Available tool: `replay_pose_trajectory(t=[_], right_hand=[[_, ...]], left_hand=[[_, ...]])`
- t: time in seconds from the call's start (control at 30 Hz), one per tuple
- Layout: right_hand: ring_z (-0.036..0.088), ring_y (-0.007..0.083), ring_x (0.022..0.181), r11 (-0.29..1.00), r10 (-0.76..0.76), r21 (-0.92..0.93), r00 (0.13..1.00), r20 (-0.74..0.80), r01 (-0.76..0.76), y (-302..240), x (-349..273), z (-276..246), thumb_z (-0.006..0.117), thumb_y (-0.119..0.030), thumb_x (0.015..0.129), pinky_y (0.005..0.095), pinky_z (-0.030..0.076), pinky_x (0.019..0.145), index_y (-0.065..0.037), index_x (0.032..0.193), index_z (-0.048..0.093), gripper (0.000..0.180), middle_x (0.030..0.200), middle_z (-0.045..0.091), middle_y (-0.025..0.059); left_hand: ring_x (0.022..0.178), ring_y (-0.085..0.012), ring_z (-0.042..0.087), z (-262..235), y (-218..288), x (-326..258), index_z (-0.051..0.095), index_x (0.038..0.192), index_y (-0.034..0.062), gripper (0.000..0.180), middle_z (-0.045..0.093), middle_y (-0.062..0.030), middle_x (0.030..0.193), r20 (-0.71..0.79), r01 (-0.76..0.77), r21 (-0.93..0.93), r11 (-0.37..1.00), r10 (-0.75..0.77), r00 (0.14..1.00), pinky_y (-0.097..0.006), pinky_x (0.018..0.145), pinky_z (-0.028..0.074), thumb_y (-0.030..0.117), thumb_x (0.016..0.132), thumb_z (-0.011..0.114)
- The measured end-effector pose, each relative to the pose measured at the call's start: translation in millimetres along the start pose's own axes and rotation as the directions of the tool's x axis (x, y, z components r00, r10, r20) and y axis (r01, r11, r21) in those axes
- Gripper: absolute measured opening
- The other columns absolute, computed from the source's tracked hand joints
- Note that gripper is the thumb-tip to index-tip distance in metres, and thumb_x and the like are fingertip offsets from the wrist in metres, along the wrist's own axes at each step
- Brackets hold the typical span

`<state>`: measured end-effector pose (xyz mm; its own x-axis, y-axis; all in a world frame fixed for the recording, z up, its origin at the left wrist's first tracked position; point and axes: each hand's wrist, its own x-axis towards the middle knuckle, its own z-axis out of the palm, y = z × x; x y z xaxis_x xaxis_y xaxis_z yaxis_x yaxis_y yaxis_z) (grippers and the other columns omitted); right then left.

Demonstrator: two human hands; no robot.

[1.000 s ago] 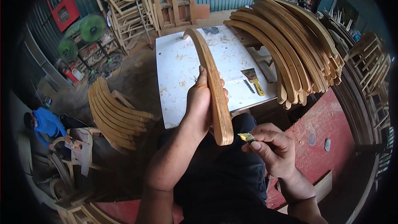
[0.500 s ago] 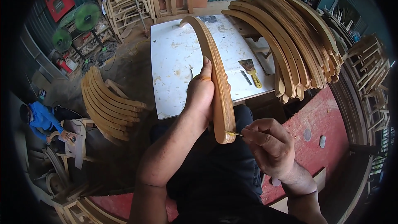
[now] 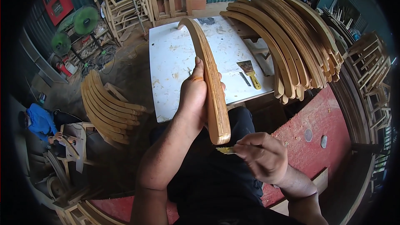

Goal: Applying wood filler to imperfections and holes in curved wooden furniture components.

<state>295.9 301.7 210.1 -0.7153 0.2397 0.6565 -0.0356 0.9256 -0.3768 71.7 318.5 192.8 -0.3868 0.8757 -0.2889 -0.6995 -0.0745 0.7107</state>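
Note:
My left hand (image 3: 194, 91) is wrapped round the middle of a curved wooden piece (image 3: 211, 87), thumb along its side. The piece points away from me, its far curved end over the white tabletop (image 3: 171, 71) and its blunt near end above my lap. My right hand (image 3: 266, 156) pinches a small thin blade (image 3: 226, 150) smeared with yellowish paste. The blade lies just below the near end of the wood, apart from it. On the tabletop rest a putty knife (image 3: 252, 75) with a yellow handle and a dark strip-like blade (image 3: 245, 79).
Curved wooden pieces (image 3: 287, 46) are piled at the table's right, and another stack (image 3: 110, 106) stands at left. A person in blue (image 3: 39, 119) works at a small wooden stand. Green fans (image 3: 86, 20) stand behind. A red board (image 3: 316, 133) lies at right.
The blade in my right hand has come away from the near end of the wood, moving down and left. The wooden piece has shifted slightly left with my left hand.

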Motion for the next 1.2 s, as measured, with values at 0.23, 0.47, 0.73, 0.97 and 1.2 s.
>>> replay_pose_trajectory(t=[0.23, 0.47, 0.73, 0.97, 1.2], right_hand=[[0.069, 0.0178, 0.08, 0.823, 0.386, 0.443, 0.922, 0.024, -0.356, 11, -3, -4, 0.074, -0.001, 0.088, 0.0276, 0.056, 0.067, 0.002, 0.102, 0.072, 0.015, 0.095, 0.067, 0.0113], [0.069, 0.0192, 0.077, 0.999, 0.046, 0.017, 0.999, -0.009, -0.046, 6, 14, 2, 0.076, 0.004, 0.079, 0.0298, 0.058, 0.062, 0.001, 0.102, 0.072, 0.024, 0.091, 0.065, 0.01], [0.07, 0.0201, 0.077, 0.977, 0.046, 0.205, 0.999, 0.029, -0.051, -3, 0, 11, 0.077, 0.002, 0.079, 0.03, 0.059, 0.064, 0.001, 0.101, 0.073, 0.022, 0.095, 0.066, 0.0097], [0.07, 0.0191, 0.078, 0.888, 0.301, 0.368, 0.954, -0.013, -0.275, 2, -12, 11, 0.068, 0.001, 0.092, 0.028, 0.059, 0.068, 0.004, 0.097, 0.069, 0.006, 0.094, 0.066, 0.0148], [0.071, 0.0206, 0.078, 0.732, 0.459, 0.553, 0.888, 0.033, -0.399, 4, -28, 23, 0.062, -0.001, 0.096, 0.0286, 0.06, 0.071, 0.007, 0.098, 0.066, 0.009, 0.094, 0.063, 0.015]], left_hand=[[0.062, -0.0124, 0.048, 4, 0, -9, 0.053, 0.117, 0.0022, 0.051, 0.051, -0.0033, 0.082, -0.006, 0.036, 0.037, 0.999, -0.036, 0.999, -0.026, 0.055, 0.043, 0.051, 0.105, 0.043], [0.062, -0.0123, 0.047, 3, -4, -8, 0.053, 0.118, 0.0019, 0.052, 0.051, -0.0033, 0.083, -0.054, 0.041, 0.031, 0.999, -0.039, 0.998, -0.025, 0.055, 0.042, 0.052, 0.105, 0.043], [0.061, -0.0118, 0.047, 1, 2, -12, 0.053, 0.117, 0.0026, 0.05, 0.051, -0.0023, 0.082, -0.03, 0.026, 0.001, 1.0, -0.025, 0.999, -0.025, 0.054, 0.042, 0.05, 0.106, 0.042], [0.061, -0.013, 0.057, -18, -2, -9, 0.057, 0.111, 0.0066, 0.052, 0.057, -0.0033, 0.081, 0.047, 0.025, -0.056, 0.998, -0.023, 0.999, -0.027, 0.054, 0.049, 0.056, 0.104, 0.043], [0.059, -0.0115, 0.053, -46, -7, -29, 0.056, 0.124, 0.0062, 0.059, 0.054, -0.0021, 0.077, -0.005, 0.065, -0.069, 0.996, -0.065, 0.998, -0.026, 0.053, 0.046, 0.06, 0.102, 0.046]])
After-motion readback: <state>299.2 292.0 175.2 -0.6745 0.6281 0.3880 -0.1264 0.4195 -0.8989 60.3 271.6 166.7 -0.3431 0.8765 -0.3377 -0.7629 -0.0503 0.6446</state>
